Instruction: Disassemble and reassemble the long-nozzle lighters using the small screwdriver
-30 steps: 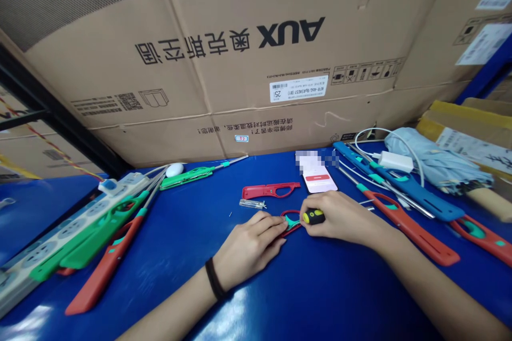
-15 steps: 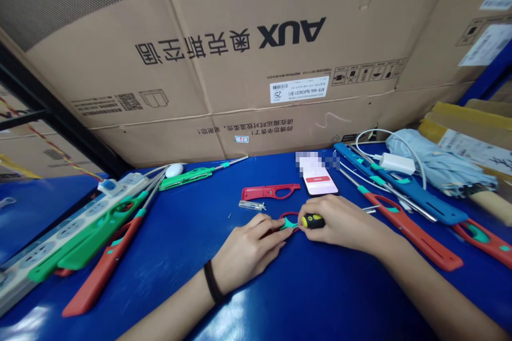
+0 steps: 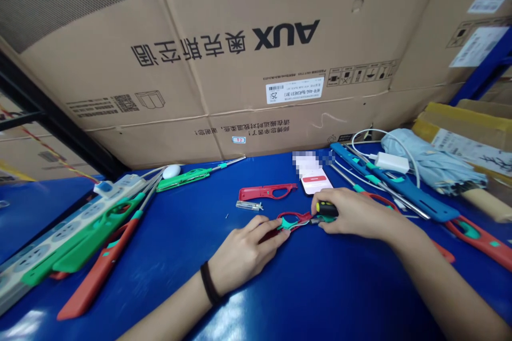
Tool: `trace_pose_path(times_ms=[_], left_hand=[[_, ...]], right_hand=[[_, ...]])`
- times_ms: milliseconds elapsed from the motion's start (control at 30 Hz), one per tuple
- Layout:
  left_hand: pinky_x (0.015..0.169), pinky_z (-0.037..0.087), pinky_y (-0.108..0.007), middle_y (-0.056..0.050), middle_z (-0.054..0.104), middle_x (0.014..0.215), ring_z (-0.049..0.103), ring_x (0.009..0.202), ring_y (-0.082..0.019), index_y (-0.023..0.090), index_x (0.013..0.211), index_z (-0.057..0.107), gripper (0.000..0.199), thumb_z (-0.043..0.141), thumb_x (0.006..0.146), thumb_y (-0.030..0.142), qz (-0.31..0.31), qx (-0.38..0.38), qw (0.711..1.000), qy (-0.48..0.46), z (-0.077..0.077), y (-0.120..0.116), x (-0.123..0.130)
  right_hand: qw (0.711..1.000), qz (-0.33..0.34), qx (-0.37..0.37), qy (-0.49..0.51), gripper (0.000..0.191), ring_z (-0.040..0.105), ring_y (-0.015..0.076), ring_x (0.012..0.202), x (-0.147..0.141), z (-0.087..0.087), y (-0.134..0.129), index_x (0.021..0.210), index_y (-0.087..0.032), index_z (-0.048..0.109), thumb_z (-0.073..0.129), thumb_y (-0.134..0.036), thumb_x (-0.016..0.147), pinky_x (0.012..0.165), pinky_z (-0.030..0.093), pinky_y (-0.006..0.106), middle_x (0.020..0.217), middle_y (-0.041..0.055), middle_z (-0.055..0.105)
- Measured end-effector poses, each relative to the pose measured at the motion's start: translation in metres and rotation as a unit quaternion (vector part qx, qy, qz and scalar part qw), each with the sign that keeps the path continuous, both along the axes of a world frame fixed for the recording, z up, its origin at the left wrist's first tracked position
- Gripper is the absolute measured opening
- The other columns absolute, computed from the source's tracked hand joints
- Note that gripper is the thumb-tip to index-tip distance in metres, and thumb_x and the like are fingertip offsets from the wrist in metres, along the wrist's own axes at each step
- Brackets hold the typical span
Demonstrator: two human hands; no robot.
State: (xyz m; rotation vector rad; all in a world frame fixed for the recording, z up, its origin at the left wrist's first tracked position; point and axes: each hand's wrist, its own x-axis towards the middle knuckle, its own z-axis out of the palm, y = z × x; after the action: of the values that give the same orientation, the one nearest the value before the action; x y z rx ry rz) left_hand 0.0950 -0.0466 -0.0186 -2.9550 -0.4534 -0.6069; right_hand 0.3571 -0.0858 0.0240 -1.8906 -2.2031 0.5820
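My left hand, a dark band at its wrist, grips a red lighter half with a green trigger near the fingertips. Closed round a black and yellow screwdriver, my right hand is at the right end of that half. A small green and grey part shows under its fingers. Beyond my hands lies another red shell half, with a clear tube-like piece just in front of it. The phone lies behind my right hand.
At the left are a power strip, green lighters and a red lighter. On the right lie a blue lighter, a red one, a white charger and a folded umbrella. A large carton stands behind.
My right hand has moved right with the screwdriver, uncovering the right part of the red half and the small green and grey part. The view has shifted slightly.
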Motion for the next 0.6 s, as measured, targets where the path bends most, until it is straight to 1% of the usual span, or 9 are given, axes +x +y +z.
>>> trace_pose_path(times_ms=[100,200,433,600], left_hand=[[0.069,0.06,-0.03,-0.006,0.064,0.113,0.058,0.097,-0.019,0.025,0.117,0.061,0.028,0.045,0.093,0.022,-0.004,-0.046,0.999,-0.019,0.0,0.001,0.0],[0.077,0.058,-0.033,-0.005,0.064,0.113,0.058,0.098,-0.019,0.026,0.116,0.062,0.028,0.048,0.092,0.022,-0.012,-0.086,0.996,-0.033,0.001,0.003,0.0],[0.083,0.055,-0.035,-0.003,0.065,0.111,0.059,0.096,-0.018,0.028,0.113,0.065,0.027,0.051,0.09,0.021,-0.019,-0.143,0.989,-0.036,0.004,0.01,-0.004],[0.088,0.053,-0.036,-0.002,0.065,0.113,0.058,0.1,-0.018,0.03,0.112,0.065,0.028,0.052,0.089,0.02,-0.022,-0.164,0.985,-0.042,0.003,0.015,-0.008]], right_hand=[[1.0,0.017,0.007,0.001,0.014,0.061,0.0202,0.073,-0.006,-0.001,0.001,0.079,-0.024,0.063,0.059,-0.017,0.067,0.062,0.04,0.027,0.079,0.0014,0.067],[0.999,0.023,0.023,0.004,0.016,0.062,0.02,0.075,-0.008,0.0,0.001,0.077,-0.024,0.063,0.057,-0.015,0.066,0.065,0.041,0.027,0.08,0.0009,0.067],[0.999,0.033,0.014,0.033,0.012,0.063,0.019,0.074,-0.003,-0.003,0.004,0.08,-0.024,0.066,0.059,-0.02,0.072,0.067,0.043,0.026,0.082,0.0017,0.068],[0.997,0.052,0.006,0.051,0.009,0.063,0.0186,0.074,-0.005,-0.006,0.006,0.08,-0.022,0.067,0.06,-0.022,0.075,0.067,0.044,0.026,0.083,0.002,0.068]])
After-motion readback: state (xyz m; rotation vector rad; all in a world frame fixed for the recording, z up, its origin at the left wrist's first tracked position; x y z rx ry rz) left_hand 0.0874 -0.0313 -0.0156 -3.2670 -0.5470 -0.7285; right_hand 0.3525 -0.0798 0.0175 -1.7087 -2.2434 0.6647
